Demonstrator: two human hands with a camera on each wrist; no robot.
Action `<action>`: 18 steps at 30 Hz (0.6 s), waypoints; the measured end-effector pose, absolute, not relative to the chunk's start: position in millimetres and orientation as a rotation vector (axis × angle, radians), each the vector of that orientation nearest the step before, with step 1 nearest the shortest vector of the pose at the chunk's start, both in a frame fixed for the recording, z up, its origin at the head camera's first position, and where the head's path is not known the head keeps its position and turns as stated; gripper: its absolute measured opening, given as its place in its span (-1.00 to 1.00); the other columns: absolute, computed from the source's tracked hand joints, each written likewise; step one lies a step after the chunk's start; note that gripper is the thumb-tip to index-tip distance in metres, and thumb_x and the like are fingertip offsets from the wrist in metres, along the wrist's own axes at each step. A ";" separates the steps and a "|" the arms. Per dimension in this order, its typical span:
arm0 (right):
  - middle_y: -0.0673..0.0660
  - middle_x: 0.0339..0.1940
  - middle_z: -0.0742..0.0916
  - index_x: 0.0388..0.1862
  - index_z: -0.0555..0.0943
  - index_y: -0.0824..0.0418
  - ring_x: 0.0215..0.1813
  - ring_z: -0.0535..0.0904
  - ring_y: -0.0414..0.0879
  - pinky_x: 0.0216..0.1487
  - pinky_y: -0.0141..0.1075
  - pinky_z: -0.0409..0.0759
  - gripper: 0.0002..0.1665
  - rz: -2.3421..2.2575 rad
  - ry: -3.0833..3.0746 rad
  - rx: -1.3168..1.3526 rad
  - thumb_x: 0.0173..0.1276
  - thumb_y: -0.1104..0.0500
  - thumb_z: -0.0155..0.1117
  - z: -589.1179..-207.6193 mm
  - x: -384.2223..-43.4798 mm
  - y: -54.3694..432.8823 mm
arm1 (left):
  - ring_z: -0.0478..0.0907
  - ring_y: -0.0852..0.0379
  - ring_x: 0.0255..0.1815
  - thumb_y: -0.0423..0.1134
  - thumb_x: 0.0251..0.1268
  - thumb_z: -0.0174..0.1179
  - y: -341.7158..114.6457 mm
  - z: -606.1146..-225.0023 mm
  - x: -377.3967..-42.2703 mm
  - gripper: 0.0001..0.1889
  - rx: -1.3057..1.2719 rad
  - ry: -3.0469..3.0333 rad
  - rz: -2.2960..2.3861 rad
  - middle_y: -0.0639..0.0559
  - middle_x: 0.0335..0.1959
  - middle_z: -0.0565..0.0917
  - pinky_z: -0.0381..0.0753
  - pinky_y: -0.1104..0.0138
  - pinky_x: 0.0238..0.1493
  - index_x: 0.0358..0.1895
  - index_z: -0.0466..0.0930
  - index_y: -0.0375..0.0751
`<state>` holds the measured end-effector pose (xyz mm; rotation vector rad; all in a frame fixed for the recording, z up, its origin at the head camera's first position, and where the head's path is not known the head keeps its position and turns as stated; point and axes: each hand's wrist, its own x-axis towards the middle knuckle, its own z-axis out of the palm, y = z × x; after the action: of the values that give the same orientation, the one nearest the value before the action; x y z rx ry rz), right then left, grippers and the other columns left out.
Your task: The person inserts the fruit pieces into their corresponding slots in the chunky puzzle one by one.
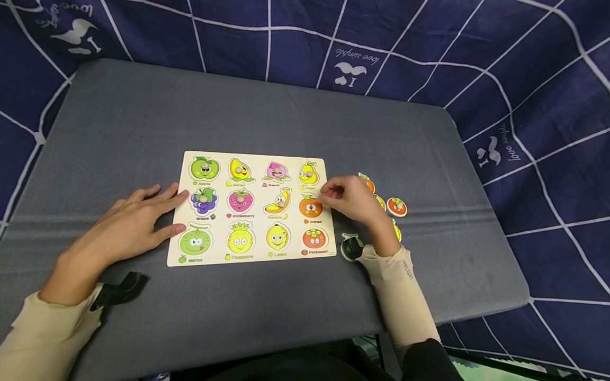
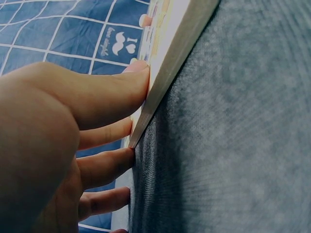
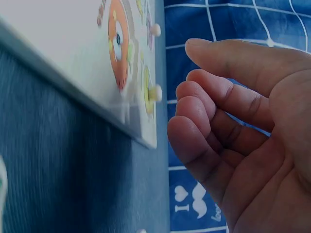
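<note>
A cream wooden fruit puzzle board (image 1: 257, 225) lies on the grey table. My left hand (image 1: 128, 222) rests at its left edge, fingers extended, with the thumb against the rim in the left wrist view. At the right side, my right hand (image 1: 350, 198) hovers over the orange picture (image 1: 311, 207), its fingers loosely bent. Nothing sits between that thumb and the fingertips in the right wrist view. Knobbed pieces such as the apple (image 1: 205, 168), grape (image 1: 204, 202) and strawberry (image 1: 240, 201) fill the upper slots. The melon picture (image 1: 194, 242) and lemon picture (image 1: 277, 237) show no knobs.
Several loose fruit pieces lie right of the board, partly hidden by my right hand and forearm, including a red-orange one (image 1: 397, 207). A green-rimmed piece shows beneath the black wrist device (image 1: 352, 247). Navy checked cloth (image 1: 305, 42) surrounds the table (image 1: 267, 116).
</note>
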<state>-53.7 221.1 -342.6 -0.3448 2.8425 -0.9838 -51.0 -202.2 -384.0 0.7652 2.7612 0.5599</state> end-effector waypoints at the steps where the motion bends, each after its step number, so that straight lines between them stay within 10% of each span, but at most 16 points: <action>1: 0.02 -0.50 0.70 -0.36 0.74 0.26 -0.43 0.58 -0.16 -0.35 -0.37 0.53 -0.88 -0.979 2.851 -0.335 0.19 0.21 0.48 -342.6 -53.4 223.8 | 0.12 -0.53 0.39 0.04 0.31 0.30 -202.2 -384.0 -50.9 -0.23 0.767 2.764 0.559 -0.37 0.47 0.21 0.09 -0.37 0.21 0.49 0.26 -0.20; 18: 0.10 -0.47 0.74 -0.30 0.76 0.30 -0.44 0.63 -0.12 -0.40 -0.46 0.53 -0.83 -0.983 2.973 -0.232 0.18 0.22 0.53 -347.7 -54.1 269.2 | 0.12 -0.52 0.40 0.05 0.30 0.31 -201.7 -383.8 -51.5 -0.22 0.764 2.765 0.553 -0.35 0.47 0.21 0.11 -0.37 0.20 0.50 0.26 -0.17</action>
<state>-54.1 269.2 -347.7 -0.2320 2.9730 -0.9832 -51.5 -201.7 -383.8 0.7636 2.7651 0.5528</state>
